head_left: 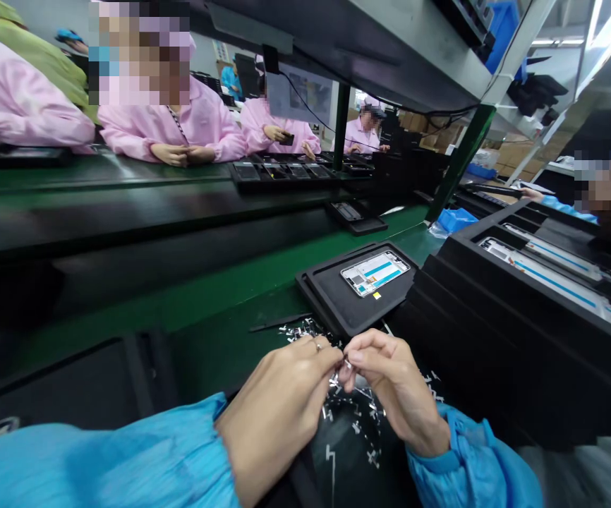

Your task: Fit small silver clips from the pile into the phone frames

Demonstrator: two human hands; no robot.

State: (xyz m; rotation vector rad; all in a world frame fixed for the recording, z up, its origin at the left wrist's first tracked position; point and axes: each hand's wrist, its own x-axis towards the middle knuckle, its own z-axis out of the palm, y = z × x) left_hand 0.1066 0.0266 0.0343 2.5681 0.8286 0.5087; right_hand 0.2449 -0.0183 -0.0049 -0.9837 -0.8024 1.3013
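My left hand and my right hand meet above the dark work surface, fingertips almost touching. Between the right thumb and fingers shows a tiny silvery piece. The left fingers are pinched together at the same spot, and whatever they grip is hidden. Many small silver and black pieces lie scattered beneath and around both hands. Just beyond them, a phone frame with blue strips and a yellow tag rests on a black foam tray.
At my right rises a stack of black trays, its top one bearing phone frames. A blue bin stands by the green post. Across the green bench, co-workers in pink work beside a phone tray. A shelf hangs overhead.
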